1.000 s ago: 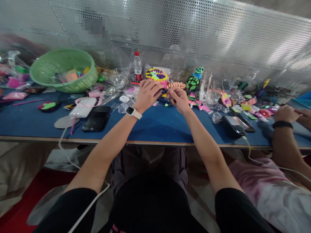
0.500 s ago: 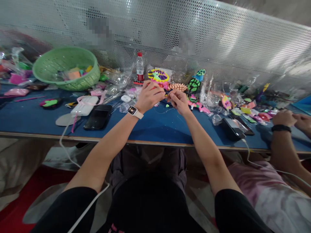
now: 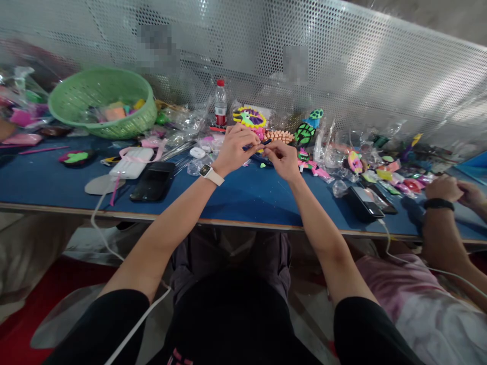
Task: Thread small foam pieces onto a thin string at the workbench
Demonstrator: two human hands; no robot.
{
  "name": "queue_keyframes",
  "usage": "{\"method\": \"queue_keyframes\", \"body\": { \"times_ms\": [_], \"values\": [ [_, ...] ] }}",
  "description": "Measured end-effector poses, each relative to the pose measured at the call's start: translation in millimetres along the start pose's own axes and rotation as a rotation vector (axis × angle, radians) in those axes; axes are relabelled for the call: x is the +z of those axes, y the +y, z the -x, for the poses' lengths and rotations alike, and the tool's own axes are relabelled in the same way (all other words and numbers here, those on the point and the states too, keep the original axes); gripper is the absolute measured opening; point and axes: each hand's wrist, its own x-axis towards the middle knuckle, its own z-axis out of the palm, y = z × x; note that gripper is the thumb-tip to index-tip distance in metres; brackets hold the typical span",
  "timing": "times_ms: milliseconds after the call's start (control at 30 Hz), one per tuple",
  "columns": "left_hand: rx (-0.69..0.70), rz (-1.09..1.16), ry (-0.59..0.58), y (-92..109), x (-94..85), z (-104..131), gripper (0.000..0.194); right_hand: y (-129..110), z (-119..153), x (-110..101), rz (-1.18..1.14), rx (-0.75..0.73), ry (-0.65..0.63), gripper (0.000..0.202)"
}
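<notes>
Over the blue table (image 3: 251,203), my left hand (image 3: 236,148), with a watch (image 3: 211,174) at its wrist, is closed round a small dark piece (image 3: 266,143). The fingertips of my right hand (image 3: 282,156) are pinched at the other end of that piece, which is too small to identify. Just behind my hands lie a yellow, purple and green figure (image 3: 250,117) and a tan spiky strip (image 3: 280,137). A tiny green bit (image 3: 263,165) rests on the table beneath them.
A green basket (image 3: 140,124) of colourful pieces stands at the left. Nearer are a white power bank (image 3: 133,163) and a phone (image 3: 153,181). Behind my hands is a bottle (image 3: 220,104). At the right are a black device (image 3: 364,204) and another person's hands (image 3: 444,188).
Both hands have shifted slightly, and the dark piece between them shows more clearly. My right hand has turned a little. Part of another person's hand has appeared at the left edge.
</notes>
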Motion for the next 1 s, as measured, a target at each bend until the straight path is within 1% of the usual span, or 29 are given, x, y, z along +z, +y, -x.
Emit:
{"method": "queue_keyframes", "body": {
  "times_ms": [133, 200, 267, 333, 433, 533, 667, 733, 833, 900, 1000],
  "values": [
    [-0.080, 0.140, -0.004, -10, 2.8, -4, 0.065, 0, 0, 1, 0.158, -0.058, -0.065, 0.015],
    [-0.116, 0.192, -0.004, -15, 3.3, -5, 0.069, 0, -1, 4, 0.163, -0.030, -0.057, 0.013],
    [-0.120, 0.188, -0.001, -17, 2.6, -6, 0.068, 2, -2, 8, 0.094, 0.031, -0.035, 0.019],
    [-0.095, 0.125, 0.003, -16, 1.4, -5, 0.060, 6, -3, 11, -0.040, 0.097, -0.012, 0.029],
    [-0.055, 0.032, 0.006, -11, 0.5, -4, 0.040, 12, -7, 14, -0.251, 0.186, 0.026, 0.044],
    [-0.039, 0.023, 0.001, -8, 1.4, -2, 0.024, 15, -9, 15, -0.374, 0.244, 0.021, 0.051],
    [-0.038, 0.056, -0.007, -8, 2.8, -1, 0.020, 14, -8, 18, -0.417, 0.285, -0.054, 0.058],
    [-0.045, 0.065, -0.018, -7, 3.3, -1, 0.021, 13, -7, 19, -0.407, 0.274, -0.061, 0.059],
    [-0.032, 0.061, -0.028, -6, 4.0, -1, 0.022, 13, -7, 19, -0.341, 0.203, -0.038, 0.058],
    [-0.018, 0.055, -0.041, -4, 4.0, -1, 0.023, 13, -7, 17, -0.262, 0.143, -0.015, 0.056],
    [-0.042, 0.065, -0.068, -1, 2.3, -1, 0.031, 13, -5, 14, -0.099, 0.078, -0.005, 0.053]
  ]
}}
